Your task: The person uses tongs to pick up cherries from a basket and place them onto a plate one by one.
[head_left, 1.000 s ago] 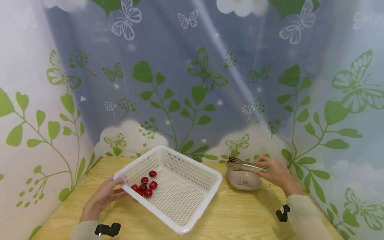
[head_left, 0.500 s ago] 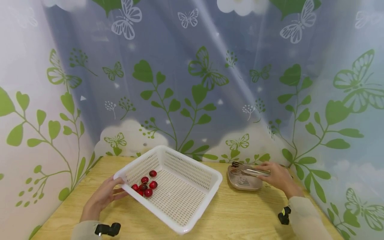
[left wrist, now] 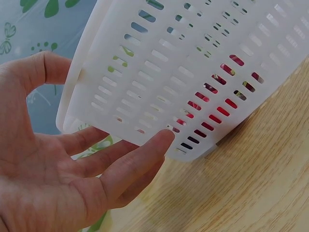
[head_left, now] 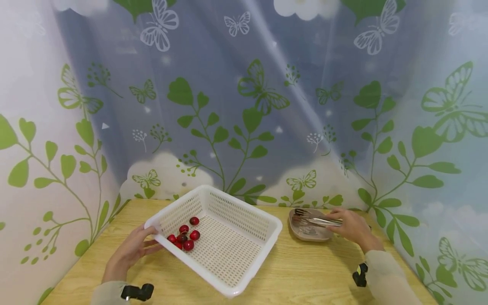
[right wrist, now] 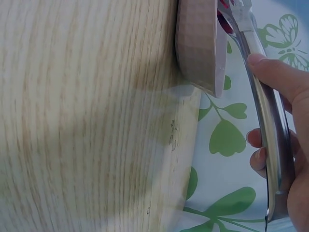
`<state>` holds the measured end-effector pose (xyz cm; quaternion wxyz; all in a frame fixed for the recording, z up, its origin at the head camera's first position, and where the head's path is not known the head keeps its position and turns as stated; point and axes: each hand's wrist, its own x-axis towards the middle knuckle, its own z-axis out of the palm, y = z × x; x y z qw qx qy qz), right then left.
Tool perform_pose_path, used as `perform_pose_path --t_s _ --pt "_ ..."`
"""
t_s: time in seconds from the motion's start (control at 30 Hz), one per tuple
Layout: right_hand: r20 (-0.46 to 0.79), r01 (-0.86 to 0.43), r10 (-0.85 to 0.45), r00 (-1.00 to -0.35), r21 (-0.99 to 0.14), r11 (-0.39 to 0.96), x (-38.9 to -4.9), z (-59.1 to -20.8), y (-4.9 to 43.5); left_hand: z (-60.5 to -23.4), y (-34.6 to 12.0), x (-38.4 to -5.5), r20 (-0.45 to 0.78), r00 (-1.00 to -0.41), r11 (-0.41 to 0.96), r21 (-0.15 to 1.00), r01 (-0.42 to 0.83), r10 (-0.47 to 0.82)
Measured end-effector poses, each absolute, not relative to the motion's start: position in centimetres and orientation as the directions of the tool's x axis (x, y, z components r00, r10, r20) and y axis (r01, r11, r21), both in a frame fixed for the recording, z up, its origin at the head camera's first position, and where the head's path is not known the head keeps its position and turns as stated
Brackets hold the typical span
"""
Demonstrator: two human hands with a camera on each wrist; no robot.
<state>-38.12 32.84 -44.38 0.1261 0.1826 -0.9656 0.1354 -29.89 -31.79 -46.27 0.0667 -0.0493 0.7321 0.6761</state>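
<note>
A white slotted plastic basket (head_left: 228,243) stands on the table, with several dark red cherries (head_left: 195,235) gathered at its left side. At that left corner my left hand (head_left: 127,250) grips the rim, its other fingers against the outer wall (left wrist: 159,82). Through the wall's slots, more red of the cherries shows. My right hand (head_left: 350,228) holds metal tongs (head_left: 322,221) by their arms, tips pointing left over a small pinkish square bowl (head_left: 314,239). In the right wrist view, a bit of red shows by the tongs' head, partly hidden behind the bowl's rim (right wrist: 219,72).
The wooden table (head_left: 289,275) is backed by a curtain (head_left: 221,55) printed with leaves and butterflies, which also stands close on both sides. The bowl sits near the table's back right edge.
My right hand has lowered slightly, bringing the tongs' tips from above the bowl's back rim down over its inside. My left hand, the basket and its cherries have stayed put.
</note>
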Motion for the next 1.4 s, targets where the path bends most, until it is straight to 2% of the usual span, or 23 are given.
perform_pose_path --t_s 0.7,1.4 --pt "0.336 -0.426 -0.345 -0.876 -0.206 0.881 -38.06 -45.35 32.46 -46.67 -32.03 -29.86 -0.180 -0.983 0.041 0.983 -0.179 0.031" --pt "0.280 -0.380 -0.319 -0.905 -0.200 0.903 -38.13 -45.14 32.80 -46.41 -31.95 -29.96 -0.177 -0.984 0.060 0.983 -0.175 0.033"
